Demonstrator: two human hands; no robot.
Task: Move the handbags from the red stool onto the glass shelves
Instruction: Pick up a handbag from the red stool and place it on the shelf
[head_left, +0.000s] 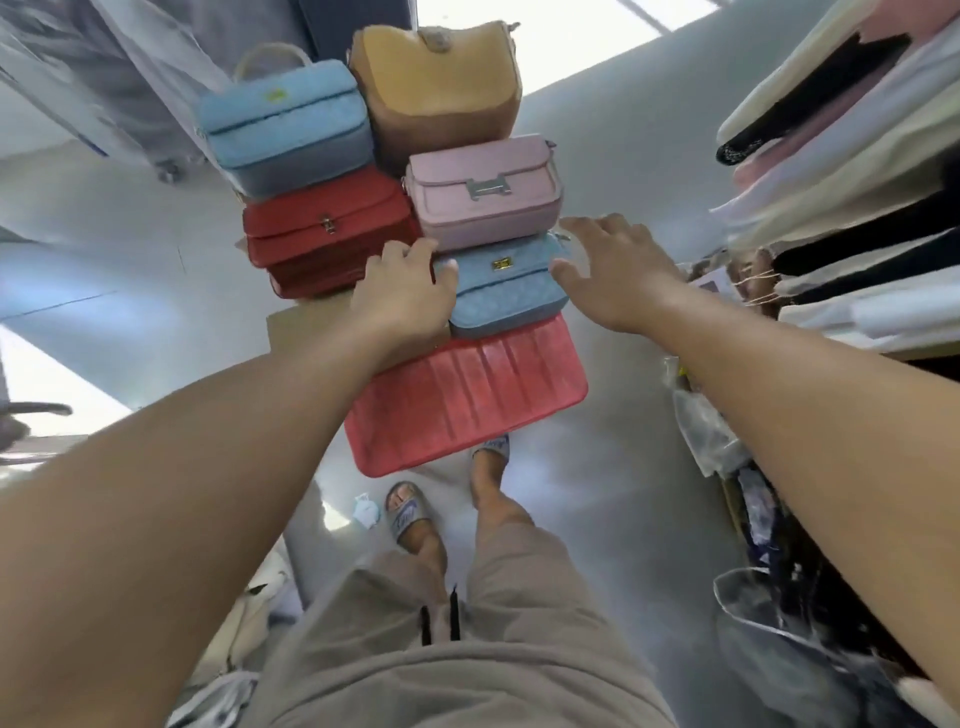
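Several handbags crowd the red stool (467, 400), whose ribbed red top shows at the near end. Nearest me lies a small blue quilted handbag (506, 288) with a gold clasp. Behind it sit a pink handbag (483, 192), a red handbag (322, 234), a larger light-blue handbag (285, 130) and a tan handbag (436, 88). My left hand (402, 293) rests against the small blue bag's left end, fingers curled at its edge. My right hand (613, 265) hovers open just off its right end, fingers spread. No glass shelves are in view.
Folded clothes are stacked on a rack (852, 182) at the right. Plastic-wrapped goods (722, 441) lie on the floor below them. A cardboard piece (301, 327) sticks out under the bags at left. My sandalled feet (410, 514) stand by the stool.
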